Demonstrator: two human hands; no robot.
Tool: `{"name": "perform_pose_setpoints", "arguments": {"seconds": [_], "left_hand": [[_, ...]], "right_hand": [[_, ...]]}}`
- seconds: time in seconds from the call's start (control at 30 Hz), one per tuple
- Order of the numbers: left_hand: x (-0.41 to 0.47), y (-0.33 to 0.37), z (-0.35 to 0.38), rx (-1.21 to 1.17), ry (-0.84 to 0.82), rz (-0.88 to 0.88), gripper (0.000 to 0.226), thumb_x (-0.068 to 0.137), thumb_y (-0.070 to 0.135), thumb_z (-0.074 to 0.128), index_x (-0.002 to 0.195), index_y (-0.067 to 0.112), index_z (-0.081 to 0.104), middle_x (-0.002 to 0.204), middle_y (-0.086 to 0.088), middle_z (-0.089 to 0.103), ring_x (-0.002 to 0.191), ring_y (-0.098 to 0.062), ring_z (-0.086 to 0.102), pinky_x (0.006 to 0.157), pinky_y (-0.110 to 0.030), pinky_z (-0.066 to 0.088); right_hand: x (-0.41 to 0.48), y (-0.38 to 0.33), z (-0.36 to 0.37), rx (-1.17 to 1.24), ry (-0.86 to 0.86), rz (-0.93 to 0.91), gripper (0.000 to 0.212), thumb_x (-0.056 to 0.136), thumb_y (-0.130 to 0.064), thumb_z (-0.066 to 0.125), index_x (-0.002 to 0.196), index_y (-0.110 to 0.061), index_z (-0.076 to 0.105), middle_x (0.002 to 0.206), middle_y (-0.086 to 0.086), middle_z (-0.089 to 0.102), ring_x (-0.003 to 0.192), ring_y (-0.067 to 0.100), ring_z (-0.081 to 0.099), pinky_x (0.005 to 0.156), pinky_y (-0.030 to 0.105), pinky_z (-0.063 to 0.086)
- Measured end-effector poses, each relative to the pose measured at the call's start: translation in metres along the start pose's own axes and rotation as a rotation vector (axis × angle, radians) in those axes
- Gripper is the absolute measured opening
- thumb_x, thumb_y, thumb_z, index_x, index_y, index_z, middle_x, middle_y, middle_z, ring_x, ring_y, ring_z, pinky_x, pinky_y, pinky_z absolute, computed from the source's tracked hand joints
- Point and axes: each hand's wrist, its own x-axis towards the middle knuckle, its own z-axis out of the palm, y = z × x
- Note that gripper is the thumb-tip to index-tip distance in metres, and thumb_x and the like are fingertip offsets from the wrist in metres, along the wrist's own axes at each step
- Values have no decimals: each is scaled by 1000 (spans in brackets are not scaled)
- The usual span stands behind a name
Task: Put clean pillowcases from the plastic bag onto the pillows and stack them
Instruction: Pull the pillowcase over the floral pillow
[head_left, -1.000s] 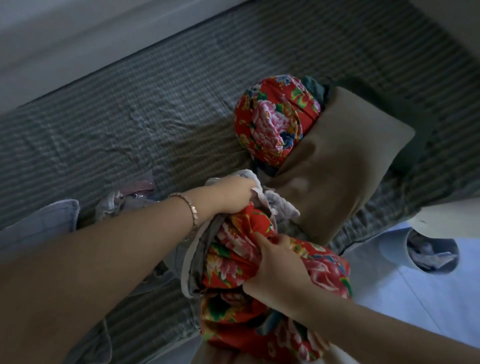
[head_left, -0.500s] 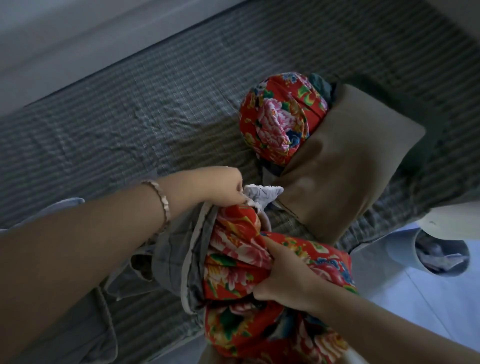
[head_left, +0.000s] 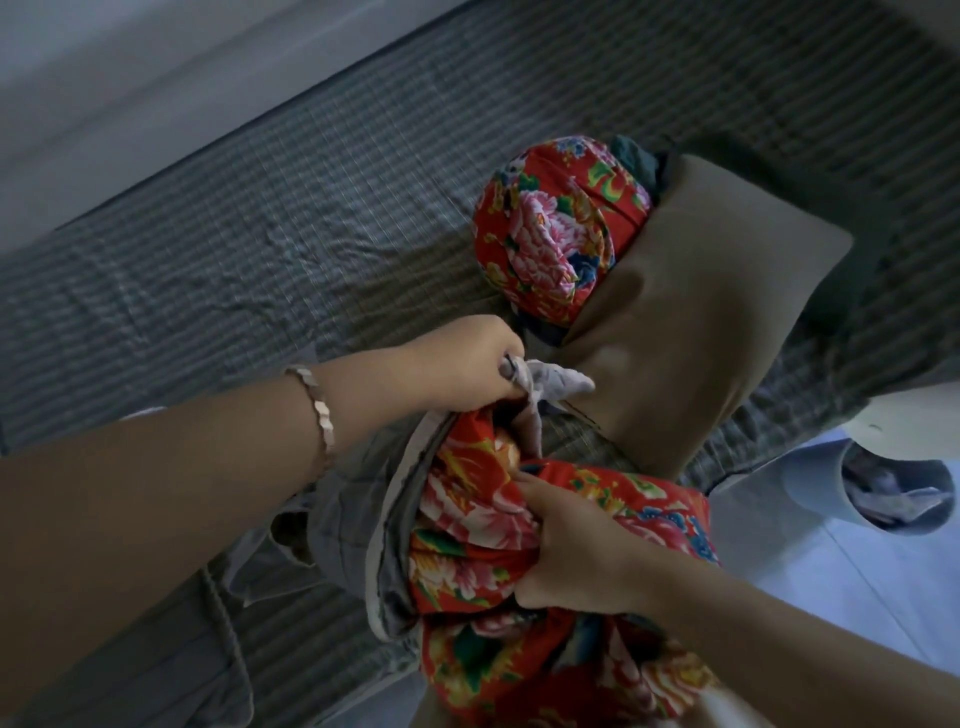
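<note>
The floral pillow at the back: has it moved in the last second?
No. The far floral pillow lies against the same end of the khaki pillow as before; both shift together in the picture, so only the camera moved.

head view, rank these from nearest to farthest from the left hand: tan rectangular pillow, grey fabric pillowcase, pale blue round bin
From the left hand:
1. grey fabric pillowcase: gripped in the hand itself.
2. tan rectangular pillow: just to its right, on the bed.
3. pale blue round bin: far right, down on the floor.
</note>
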Motion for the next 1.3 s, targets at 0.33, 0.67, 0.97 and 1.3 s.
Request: {"name": "perform_pose_setpoints", "arguments": {"seconds": [0.33,0.67,0.97,1.3], "left_hand": [[-14,36,50,-334,-146,54,26,86,22,65,64,19,51,66,5,53,66,-5,49,59,-10,37],[-55,3,87,68,345,445,24,86,15,46,67,7,58,65,-5,61,61,-19,57,53,-31,48],[-53,-25,106,276,578,866,24,84,9,50,76,1,72,95,-14,72,91,-24,70,82,-32,54],[-51,-98,75,426,607,-216,25,79,6,37,99,9,53,80,-11,65,72,-34,61,49,-32,45]], "right_hand": [[-3,-2,11,-123,-31,-12,44,75,-18,71,118,-15,60,117,2,63,110,18,56,95,28,43],[-18,15,33,45,491,412,110,66,-24,74,145,-22,-3,136,1,24,104,17,44,78,22,33],[4,25,27,1,435,341,35,61,-22,72,88,-25,49,83,-9,58,78,14,57,60,20,43],[12,14,-5,535,423,506,30,67,1,69,88,-17,59,79,8,68,70,25,66,61,35,56]]}}
